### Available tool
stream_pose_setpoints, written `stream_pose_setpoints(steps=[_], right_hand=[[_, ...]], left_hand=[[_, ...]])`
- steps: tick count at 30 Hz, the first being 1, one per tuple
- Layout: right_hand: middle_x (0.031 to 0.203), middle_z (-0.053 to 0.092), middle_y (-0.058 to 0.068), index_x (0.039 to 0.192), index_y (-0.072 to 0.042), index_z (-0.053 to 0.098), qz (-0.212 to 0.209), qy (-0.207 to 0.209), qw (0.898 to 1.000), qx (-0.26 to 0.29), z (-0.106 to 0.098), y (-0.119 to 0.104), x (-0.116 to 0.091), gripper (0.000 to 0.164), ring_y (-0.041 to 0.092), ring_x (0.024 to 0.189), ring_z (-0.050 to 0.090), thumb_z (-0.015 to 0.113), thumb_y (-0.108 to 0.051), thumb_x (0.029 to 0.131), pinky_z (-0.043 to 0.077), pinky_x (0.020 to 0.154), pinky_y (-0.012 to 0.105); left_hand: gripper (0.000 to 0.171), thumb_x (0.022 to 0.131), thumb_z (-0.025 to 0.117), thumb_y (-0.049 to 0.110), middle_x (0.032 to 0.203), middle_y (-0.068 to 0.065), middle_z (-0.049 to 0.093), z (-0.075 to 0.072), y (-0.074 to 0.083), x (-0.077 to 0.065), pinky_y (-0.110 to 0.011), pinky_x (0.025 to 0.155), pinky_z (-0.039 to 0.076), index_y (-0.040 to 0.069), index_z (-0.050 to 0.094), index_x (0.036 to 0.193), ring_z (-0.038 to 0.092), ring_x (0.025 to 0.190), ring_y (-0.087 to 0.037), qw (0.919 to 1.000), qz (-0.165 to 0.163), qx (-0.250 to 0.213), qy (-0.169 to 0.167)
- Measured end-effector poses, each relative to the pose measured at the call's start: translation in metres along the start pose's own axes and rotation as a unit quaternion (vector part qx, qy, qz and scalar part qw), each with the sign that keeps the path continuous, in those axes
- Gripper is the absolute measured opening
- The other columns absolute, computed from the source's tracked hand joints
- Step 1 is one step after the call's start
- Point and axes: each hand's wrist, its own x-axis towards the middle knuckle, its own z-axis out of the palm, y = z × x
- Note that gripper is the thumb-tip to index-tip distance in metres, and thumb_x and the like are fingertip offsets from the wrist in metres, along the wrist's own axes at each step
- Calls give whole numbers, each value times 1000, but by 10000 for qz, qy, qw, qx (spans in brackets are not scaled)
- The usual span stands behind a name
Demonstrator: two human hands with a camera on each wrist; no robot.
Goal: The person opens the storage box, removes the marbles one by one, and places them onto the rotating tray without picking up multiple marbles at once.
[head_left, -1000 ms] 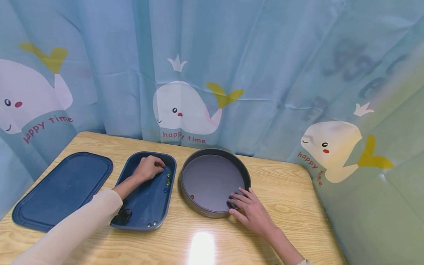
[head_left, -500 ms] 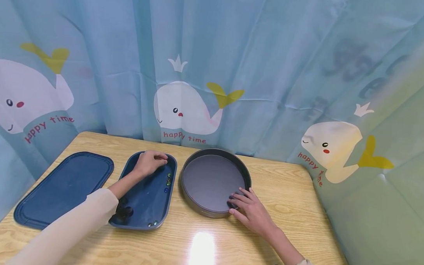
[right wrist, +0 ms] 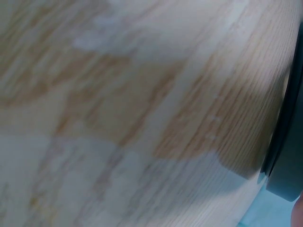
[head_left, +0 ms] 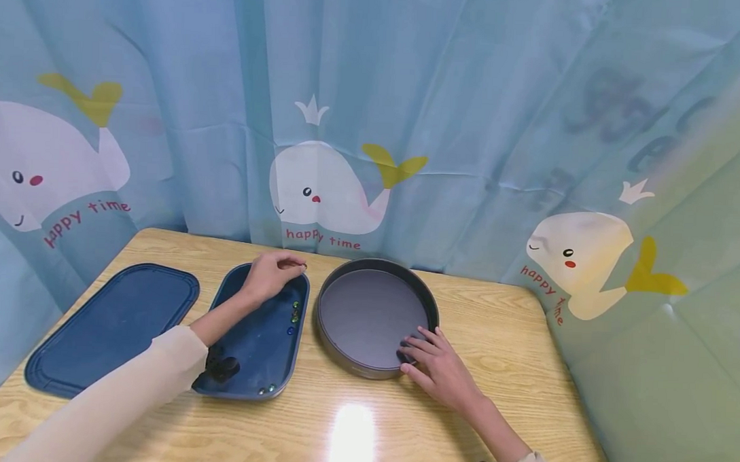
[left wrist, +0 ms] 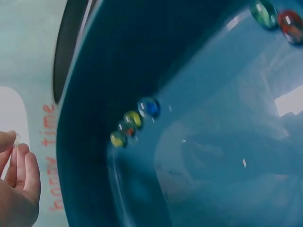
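In the head view my left hand (head_left: 270,276) hovers over the far right corner of the deep blue tray (head_left: 252,349). Its thumb and fingers pinch a small glass marble (head_left: 305,266), seen also as a clear marble (left wrist: 17,138) in the left wrist view. Inside the tray, several green, yellow and blue marbles (head_left: 295,311) line the right side. A green marble (left wrist: 263,14) and a red marble (left wrist: 291,27) lie together near the front. My right hand (head_left: 441,371) holds the right rim of the grey round pan (head_left: 373,313), fingers over the inside and thumb at the outer edge.
A flat blue lid (head_left: 112,327) lies left of the tray on the wooden table (head_left: 314,433). The pan stands just right of the tray. Behind the table hangs a blue curtain (head_left: 471,126) with whale prints.
My left hand has lifted and moved right and away from me, toward the tray's far right corner, with a marble. The red marble earlier visible in the pan no longer shows. My right hand stays still.
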Motion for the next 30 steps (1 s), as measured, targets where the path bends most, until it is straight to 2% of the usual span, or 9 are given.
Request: stream_pose_setpoints(steps=[13,21,30], right_hand=[[127,66,6,118,-14,74,-104,154,9998,-47,2,1,-1,35,36,132,48,61,-41,99,27,110,60],[130,65,4,119,-16,74,21,18,10000,-7,0,0,0,35,33,135,45,61,-41,99,23,113,57],[130,65,3,119,-17,74,107,-56,9999,-15,0,-2,0,34,33,136,45,61,-41,99,24,113,58]], left_hand=[[19,94,69,8,99,-10,72,44,26,-1,-40,80,54,-2,73,110,67,93,-26,9982,157,-335,-469],[13,92,70,5,93,-6,72,69,36,-2,-36,75,55,0,74,104,68,86,-22,9972,308,-221,-644],[7,92,69,3,87,-4,71,89,37,1,-34,73,54,2,73,97,67,82,-19,9966,425,113,-691]])
